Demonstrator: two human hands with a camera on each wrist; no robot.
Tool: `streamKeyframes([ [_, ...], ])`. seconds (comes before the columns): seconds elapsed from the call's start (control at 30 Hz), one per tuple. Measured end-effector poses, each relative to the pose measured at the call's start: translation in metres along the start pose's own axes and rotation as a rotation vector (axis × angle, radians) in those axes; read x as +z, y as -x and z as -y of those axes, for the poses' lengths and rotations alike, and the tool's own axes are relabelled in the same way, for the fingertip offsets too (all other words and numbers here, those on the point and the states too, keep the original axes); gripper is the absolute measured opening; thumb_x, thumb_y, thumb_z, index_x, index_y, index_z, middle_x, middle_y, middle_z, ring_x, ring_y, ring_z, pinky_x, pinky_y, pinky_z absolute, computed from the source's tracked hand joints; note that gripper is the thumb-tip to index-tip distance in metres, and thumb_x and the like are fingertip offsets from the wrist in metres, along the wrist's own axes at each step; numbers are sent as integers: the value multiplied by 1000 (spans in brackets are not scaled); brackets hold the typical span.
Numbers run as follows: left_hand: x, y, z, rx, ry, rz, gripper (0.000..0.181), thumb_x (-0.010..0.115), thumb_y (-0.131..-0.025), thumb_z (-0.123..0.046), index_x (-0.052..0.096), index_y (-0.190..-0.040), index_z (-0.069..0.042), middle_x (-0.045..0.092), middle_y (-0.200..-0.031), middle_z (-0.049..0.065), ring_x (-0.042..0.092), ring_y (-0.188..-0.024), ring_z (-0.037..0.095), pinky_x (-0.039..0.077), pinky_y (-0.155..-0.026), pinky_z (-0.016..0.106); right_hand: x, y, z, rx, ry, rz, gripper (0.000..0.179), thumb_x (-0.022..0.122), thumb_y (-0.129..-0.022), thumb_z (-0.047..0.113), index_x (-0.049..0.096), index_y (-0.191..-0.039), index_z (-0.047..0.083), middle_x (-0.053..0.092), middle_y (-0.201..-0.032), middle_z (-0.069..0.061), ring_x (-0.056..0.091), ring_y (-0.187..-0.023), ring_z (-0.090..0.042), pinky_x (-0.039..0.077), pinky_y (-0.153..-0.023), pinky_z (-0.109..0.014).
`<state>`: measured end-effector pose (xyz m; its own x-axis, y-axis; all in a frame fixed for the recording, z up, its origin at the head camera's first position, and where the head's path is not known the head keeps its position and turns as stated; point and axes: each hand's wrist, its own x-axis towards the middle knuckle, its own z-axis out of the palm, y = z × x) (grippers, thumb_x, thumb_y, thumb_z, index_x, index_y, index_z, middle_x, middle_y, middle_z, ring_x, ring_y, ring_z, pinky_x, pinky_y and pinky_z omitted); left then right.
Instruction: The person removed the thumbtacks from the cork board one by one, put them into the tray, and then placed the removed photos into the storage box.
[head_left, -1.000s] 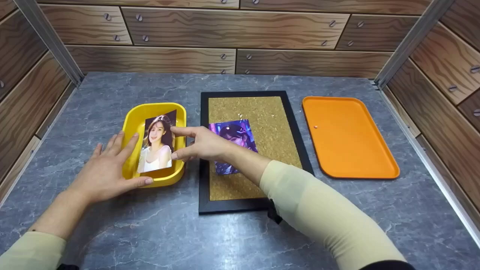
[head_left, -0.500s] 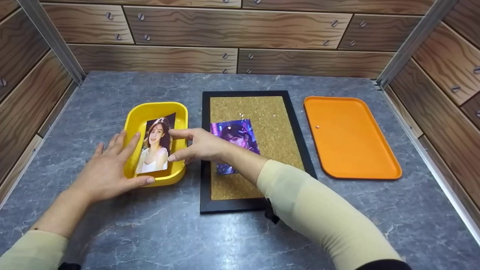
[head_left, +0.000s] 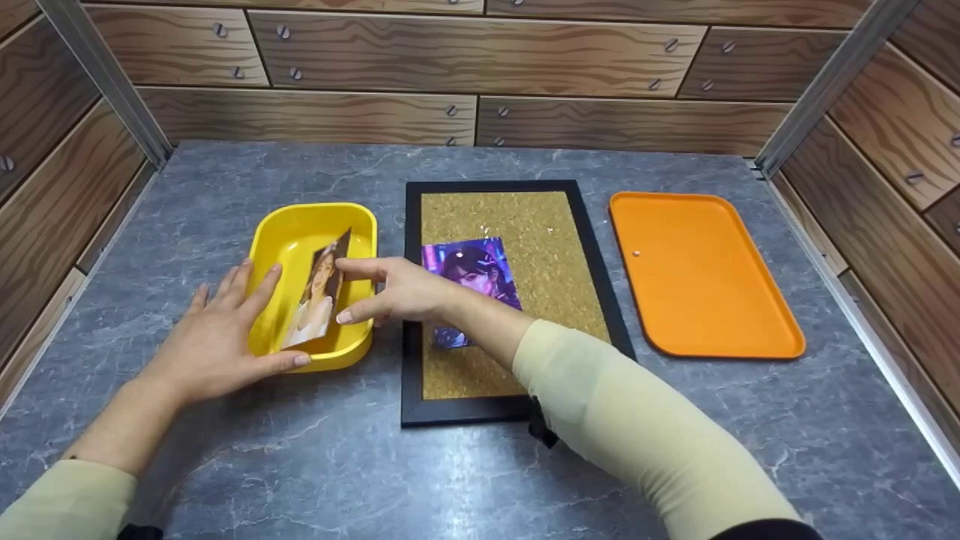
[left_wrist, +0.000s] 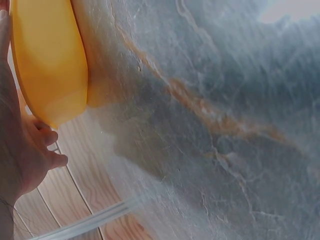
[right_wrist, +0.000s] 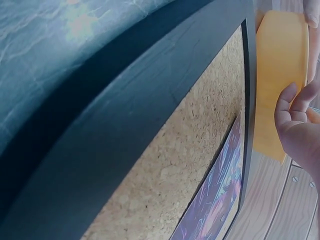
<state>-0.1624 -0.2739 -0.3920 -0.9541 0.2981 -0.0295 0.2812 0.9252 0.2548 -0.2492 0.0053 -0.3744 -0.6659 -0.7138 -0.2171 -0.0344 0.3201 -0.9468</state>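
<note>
A photo [head_left: 319, 296] of a dark-haired person in a white top stands steeply tilted inside the yellow bin [head_left: 311, 211] in the head view. My right hand [head_left: 409, 291] holds it at its right edge, the index finger and thumb set apart along that edge. In the right wrist view, fingers [right_wrist: 286, 106] of that hand curl beside the outside of the bin's wall. My left hand [head_left: 214, 349] rests on the bin's left rim with fingers spread, the thumb along the near side. The left wrist view shows the bin's outer wall [left_wrist: 50, 65] by this hand.
A black-framed corkboard [head_left: 551, 322] lies mid-table, carrying a purple illustrated card [head_left: 469, 262] partly covered by my right forearm. Right of it is an orange tray [head_left: 705, 277] with a tiny pale object [head_left: 637, 253] by its left edge. Wood-patterned walls enclose the grey marbled table.
The photo has turned from facing the camera to a steeper tilt, its left edge swinging rightward. My right hand has shifted slightly left; the left hand stays put.
</note>
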Motion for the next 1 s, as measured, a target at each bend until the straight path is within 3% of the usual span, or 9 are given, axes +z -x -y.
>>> streamKeyframes([
  [0.07, 1, 0, 0, 2, 6, -3, 122, 62, -88, -83, 3, -172, -18, 3, -172, 33, 14, -155, 58, 10, -120, 78, 0, 0, 0, -5, -6, -4, 88, 86, -91, 17, 40, -165, 15, 47, -164, -10, 69, -105, -20, 63, -89, -43],
  [0.17, 2, 0, 0, 2, 8, -6, 122, 62, -88, -82, 3, -172, -19, 3, -173, 33, 14, -155, 58, 10, -120, 78, 1, 1, -1, -8, -11, -10, 87, 86, -91, 16, 41, -165, 16, 48, -163, -10, 69, -106, -18, 63, -88, -40],
  [0.33, 1, 0, 0, -7, 7, 3, 122, 61, -87, -84, 4, -172, -17, 2, -173, 32, 13, -156, 58, 9, -120, 77, -2, 3, -2, -14, -35, -11, 87, 86, -91, 16, 41, -165, 16, 47, -164, -8, 60, -132, -25, 62, -91, -41],
  [0.4, 1, -1, 0, -12, 9, 9, 123, 61, -87, -85, 4, -172, -17, 1, -173, 32, 12, -156, 57, 8, -120, 77, -4, 5, -2, -20, -44, -14, 87, 86, -91, 15, 41, -165, 15, 48, -164, -7, 59, -134, -27, 62, -92, -43],
  [0.6, 0, -1, -1, -13, 4, 14, 123, 60, -87, -85, 5, -172, -16, 1, -173, 32, 12, -156, 58, 8, -120, 77, -11, 10, 1, -37, -37, -15, 86, 84, -92, 15, 39, -166, 14, 48, -163, -10, 72, -105, -31, 60, -95, -52],
  [0.83, 0, -2, 0, -27, 11, 16, 124, 60, -86, -86, 6, -172, -16, 1, -173, 32, 12, -155, 59, 7, -120, 77, -21, 20, 6, -47, -82, -21, 87, 84, -92, 13, 38, -166, 14, 46, -165, -9, 56, -139, -35, 57, -101, -52],
  [1.0, 0, -1, 1, -19, 17, 15, 124, 62, -86, -85, 5, -172, -17, 1, -173, 31, 12, -155, 58, 8, -120, 77, -34, 31, 7, -75, -80, -62, 86, 83, -92, 11, 38, -166, 14, 47, -164, -8, 64, -127, -31, 58, -98, -51],
])
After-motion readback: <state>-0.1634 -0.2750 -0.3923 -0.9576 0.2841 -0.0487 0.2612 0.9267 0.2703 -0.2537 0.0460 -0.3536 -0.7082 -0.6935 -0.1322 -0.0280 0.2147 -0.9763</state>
